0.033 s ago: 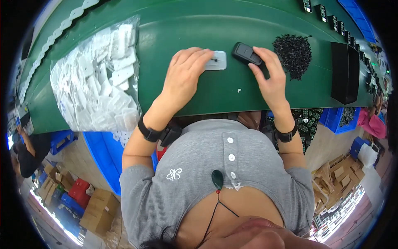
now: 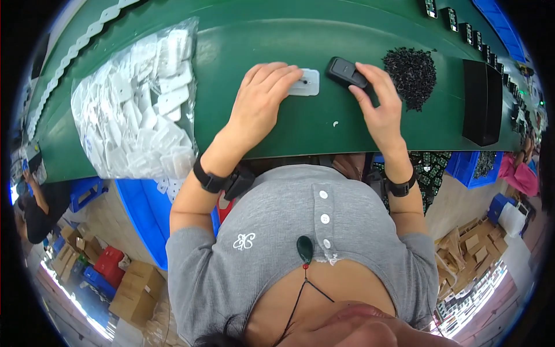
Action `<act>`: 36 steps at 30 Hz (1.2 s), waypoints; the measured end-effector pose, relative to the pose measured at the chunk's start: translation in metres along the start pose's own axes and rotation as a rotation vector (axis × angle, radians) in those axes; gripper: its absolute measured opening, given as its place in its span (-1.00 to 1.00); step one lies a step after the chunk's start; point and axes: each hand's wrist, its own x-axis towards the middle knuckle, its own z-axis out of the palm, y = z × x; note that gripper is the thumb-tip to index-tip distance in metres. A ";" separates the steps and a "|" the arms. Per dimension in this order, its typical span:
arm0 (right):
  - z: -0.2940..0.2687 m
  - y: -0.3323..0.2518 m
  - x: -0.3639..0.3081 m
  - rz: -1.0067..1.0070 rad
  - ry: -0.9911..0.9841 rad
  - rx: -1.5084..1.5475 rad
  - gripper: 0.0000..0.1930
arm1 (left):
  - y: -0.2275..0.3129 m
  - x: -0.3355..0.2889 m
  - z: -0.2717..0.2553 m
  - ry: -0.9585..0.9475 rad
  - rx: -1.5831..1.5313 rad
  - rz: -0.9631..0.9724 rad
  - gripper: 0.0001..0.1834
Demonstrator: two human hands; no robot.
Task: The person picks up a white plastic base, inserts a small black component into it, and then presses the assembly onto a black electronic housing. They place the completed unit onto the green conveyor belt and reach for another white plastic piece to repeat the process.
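Over the green table, my left hand [image 2: 263, 95] is closed at the left side of a white plastic plate [image 2: 311, 82]. A small black part [image 2: 304, 82] shows on the plate, close by the fingertips. The left thumb is hidden beneath the hand. My right hand [image 2: 378, 95] grips the near right end of a black plastic case [image 2: 346, 72] between thumb and fingers. The case lies tilted just right of the plate, apart from it.
A clear bag of white plates [image 2: 136, 110] takes up the table's left. To the right lie a heap of small black parts [image 2: 410, 78] and a black box [image 2: 482, 103]. White pieces [image 2: 75, 52] line the far left, and black cases with circuit boards [image 2: 451, 20] the far right.
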 end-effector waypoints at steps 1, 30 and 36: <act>-0.001 0.000 0.004 0.013 -0.004 0.058 -0.61 | -0.002 0.004 0.001 -0.043 -0.054 0.110 -0.44; 0.015 -0.039 0.017 0.484 -0.200 1.132 -0.63 | 0.021 -0.002 -0.004 0.111 -1.024 -0.408 -0.53; 0.037 -0.035 0.000 0.519 -0.193 1.176 -0.73 | 0.030 0.006 0.009 0.035 -1.388 -0.573 -0.58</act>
